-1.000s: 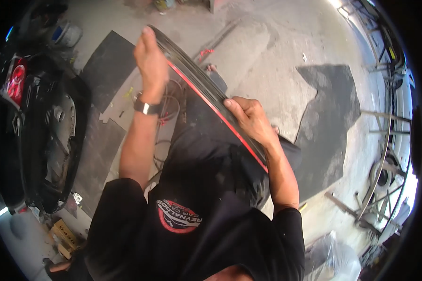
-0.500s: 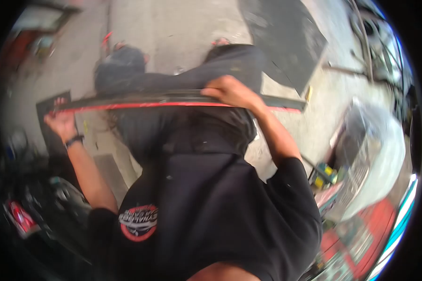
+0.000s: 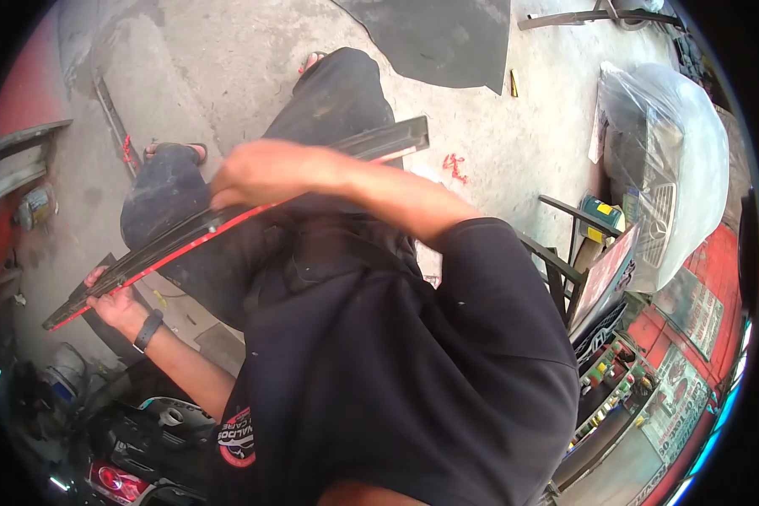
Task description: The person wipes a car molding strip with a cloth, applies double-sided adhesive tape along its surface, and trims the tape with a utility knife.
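Note:
A long black trim strip (image 3: 164, 246) with a red line along its near edge lies slantwise across my thighs, its right end higher in view. Near its lower left end, my left hand (image 3: 116, 305) is closed around it, thumb and fingers on opposite sides. My right hand (image 3: 257, 175) is over the middle of the strip, blurred by motion. Its fingers are curled, with the tips at the strip's far edge; what they pinch, if anything, is hidden. The right forearm covers part of the strip.
Crumpled red scraps (image 3: 455, 168) lie on the concrete floor to the right. A dark sheet (image 3: 447, 38) is spread ahead. At right stand a plastic-wrapped car part (image 3: 687, 160), a green can (image 3: 599, 215) and a metal stand (image 3: 557, 270). A red car panel (image 3: 25, 84) is at left.
The strip has gone from nearly level to slanting, its left end lower. My right hand has moved left along it. My left hand still holds the left end. The view has turned.

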A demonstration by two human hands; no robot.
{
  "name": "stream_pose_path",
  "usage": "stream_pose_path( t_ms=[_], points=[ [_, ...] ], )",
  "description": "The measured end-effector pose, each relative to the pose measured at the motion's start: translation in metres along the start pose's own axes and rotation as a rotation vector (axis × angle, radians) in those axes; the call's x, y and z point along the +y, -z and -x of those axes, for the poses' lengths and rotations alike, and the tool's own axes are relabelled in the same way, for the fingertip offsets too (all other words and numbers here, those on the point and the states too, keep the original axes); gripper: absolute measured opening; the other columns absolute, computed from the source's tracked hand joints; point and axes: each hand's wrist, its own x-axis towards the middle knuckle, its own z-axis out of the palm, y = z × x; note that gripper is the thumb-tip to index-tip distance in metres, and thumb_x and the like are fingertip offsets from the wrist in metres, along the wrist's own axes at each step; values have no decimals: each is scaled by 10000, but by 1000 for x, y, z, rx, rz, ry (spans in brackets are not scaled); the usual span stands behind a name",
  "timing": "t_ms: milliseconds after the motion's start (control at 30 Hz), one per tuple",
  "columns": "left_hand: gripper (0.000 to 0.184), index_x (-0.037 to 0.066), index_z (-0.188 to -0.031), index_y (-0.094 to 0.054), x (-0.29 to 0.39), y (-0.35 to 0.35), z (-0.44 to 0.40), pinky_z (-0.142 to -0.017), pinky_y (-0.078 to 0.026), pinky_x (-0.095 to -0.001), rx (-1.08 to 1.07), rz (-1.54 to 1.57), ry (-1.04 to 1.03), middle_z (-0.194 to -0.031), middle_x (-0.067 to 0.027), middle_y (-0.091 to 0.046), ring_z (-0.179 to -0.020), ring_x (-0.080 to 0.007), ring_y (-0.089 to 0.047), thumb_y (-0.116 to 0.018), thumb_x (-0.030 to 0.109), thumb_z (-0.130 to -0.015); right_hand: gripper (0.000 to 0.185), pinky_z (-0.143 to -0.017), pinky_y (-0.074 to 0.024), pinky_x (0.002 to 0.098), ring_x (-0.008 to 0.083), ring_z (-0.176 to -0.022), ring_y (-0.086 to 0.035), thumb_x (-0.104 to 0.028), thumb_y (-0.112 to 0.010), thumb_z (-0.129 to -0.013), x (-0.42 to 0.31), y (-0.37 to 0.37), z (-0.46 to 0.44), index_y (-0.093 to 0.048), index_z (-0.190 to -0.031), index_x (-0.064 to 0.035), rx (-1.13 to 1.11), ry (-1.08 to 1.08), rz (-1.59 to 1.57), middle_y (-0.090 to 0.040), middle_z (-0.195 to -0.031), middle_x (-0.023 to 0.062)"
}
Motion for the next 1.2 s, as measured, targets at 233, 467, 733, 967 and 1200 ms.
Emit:
stream_pose_path(
  t_ms=[233, 467, 733, 967, 1200],
  points=[
    [850, -4, -903, -587, 75, 99, -65, -817, -576, -519, 145, -40, 99, -881, -140, -641, -873, -329, -651, -169, 724, -1038, 309, -825, -547, 380, 275, -885, -708, -328, -687, -988, 51, 151, 202, -778, -1000, -33, -41, -745, 131, -755, -966, 131],
    [876, -26, -959, -628, 34, 74, -42, -847, -607, -551, 300, -122, -28, -970, -175, -726, -933, -365, -703, -181, 724, -1040, 334, -840, -582, 395, 303, -923, -760, -303, -704, -979, 56, 85, 343, -726, -1229, -83, 594, -1189, 251, -775, -1018, 185],
    [785, 7, -1237, -656, -28, 32, -10, -1023, -533, -598, 337, -241, 114, -1184, -148, -748, -1138, -361, -700, -334, 696, -1044, 273, -678, -554, 441, 366, -747, -697, -303, -754, -936, -33, -152, 359, -634, -945, -57, 561, -1258, 302, -676, -799, 160],
    [610, 54, -1215, -670, -28, 17, -31, -1002, -569, -541, 353, -353, 235, -1138, -70, -769, -1111, -286, -723, -454, 603, -1059, 433, -749, -604, 449, 389, -861, -720, -189, -720, -861, -104, -285, 302, -534, -1216, -26, 471, -1447, 260, -668, -1030, 228],
    [526, 43, -1209, -666, -45, -7, -14, -1023, -571, -489, 417, -458, 287, -1178, -68, -755, -1118, -268, -718, -529, 528, -1059, 462, -662, -615, 438, 370, -762, -730, -129, -712, -857, -105, -297, 283, -481, -1233, 7, 711, -1557, 209, -663, -992, 239]
  ],
)
